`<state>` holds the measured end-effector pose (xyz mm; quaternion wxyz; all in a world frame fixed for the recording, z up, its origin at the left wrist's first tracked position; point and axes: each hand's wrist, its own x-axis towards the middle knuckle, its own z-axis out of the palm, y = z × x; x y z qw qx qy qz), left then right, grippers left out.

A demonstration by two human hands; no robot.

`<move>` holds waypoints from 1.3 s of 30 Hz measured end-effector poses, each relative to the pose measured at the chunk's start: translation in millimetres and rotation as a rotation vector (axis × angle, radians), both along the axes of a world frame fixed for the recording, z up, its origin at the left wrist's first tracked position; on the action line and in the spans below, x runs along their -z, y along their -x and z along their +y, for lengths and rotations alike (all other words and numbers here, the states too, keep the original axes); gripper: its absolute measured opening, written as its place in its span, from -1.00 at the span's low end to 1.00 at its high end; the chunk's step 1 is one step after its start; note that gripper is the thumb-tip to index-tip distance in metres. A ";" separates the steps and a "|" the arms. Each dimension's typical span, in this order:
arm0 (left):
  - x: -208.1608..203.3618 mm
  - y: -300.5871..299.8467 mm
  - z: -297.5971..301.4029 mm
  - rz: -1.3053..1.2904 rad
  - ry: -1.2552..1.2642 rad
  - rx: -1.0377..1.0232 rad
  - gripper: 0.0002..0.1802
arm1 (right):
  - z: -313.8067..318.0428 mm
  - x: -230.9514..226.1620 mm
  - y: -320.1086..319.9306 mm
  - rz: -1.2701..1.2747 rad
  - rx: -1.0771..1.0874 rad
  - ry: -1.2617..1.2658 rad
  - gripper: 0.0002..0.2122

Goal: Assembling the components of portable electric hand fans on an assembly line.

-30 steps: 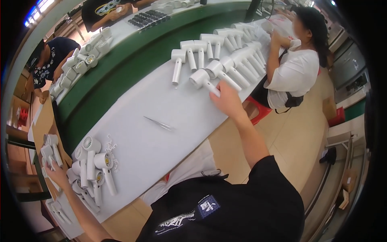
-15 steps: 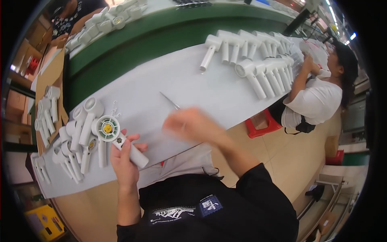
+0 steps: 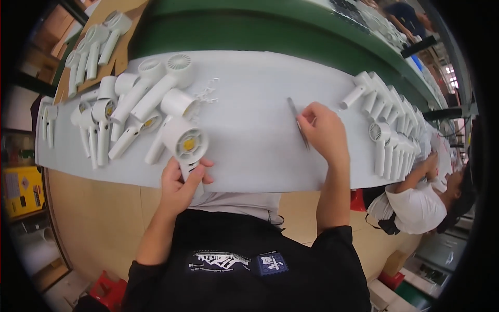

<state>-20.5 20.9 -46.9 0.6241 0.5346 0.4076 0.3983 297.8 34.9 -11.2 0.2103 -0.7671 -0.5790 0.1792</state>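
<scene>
My left hand point(image 3: 181, 184) is wrapped around the handle of a white handheld fan point(image 3: 185, 139). The fan's round head tilts up and toward me, showing a spoked ring with a yellow centre. A small dark opening shows on the handle just below the head. Over the middle of the table, my right hand point(image 3: 325, 130) has its thumb and fingers closed at slim grey metal tweezers point(image 3: 298, 124). The tweezers' two ends stick out past the fingertips, close to the tabletop.
Several white fans point(image 3: 136, 96) lie heaped on the white table point(image 3: 249, 156) at left, beside small white scraps point(image 3: 209, 92). More stand in a cardboard box point(image 3: 118, 58). Rows of fans point(image 3: 387, 101) lie at right, where a co-worker point(image 3: 416, 205) sits. A green strip point(image 3: 223, 28) runs behind.
My view has turned left. My right hand has come down from above the table and closed at the tweezers. My left hand still holds the fan, its head now tilted differently.
</scene>
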 end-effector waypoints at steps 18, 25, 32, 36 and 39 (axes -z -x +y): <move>10.6 7.7 11.4 -0.292 0.139 0.039 -0.78 | 57.8 16.0 100.7 0.251 -0.401 -0.289 -0.90; -8.3 -19.2 32.4 -0.363 0.167 0.053 -0.70 | 35.7 2.7 93.9 0.592 -0.612 -0.408 -0.81; -13.6 -35.8 44.1 -0.366 0.167 0.086 -0.44 | 27.4 -9.5 90.4 0.534 -0.674 -0.463 -0.82; -19.9 -44.6 43.4 -0.323 0.156 0.074 -0.38 | 26.5 -10.4 89.6 0.506 -0.637 -0.505 -0.85; -18.1 -44.7 39.6 -0.353 0.156 0.124 -0.43 | 27.5 -8.3 90.5 0.498 -0.665 -0.543 -0.86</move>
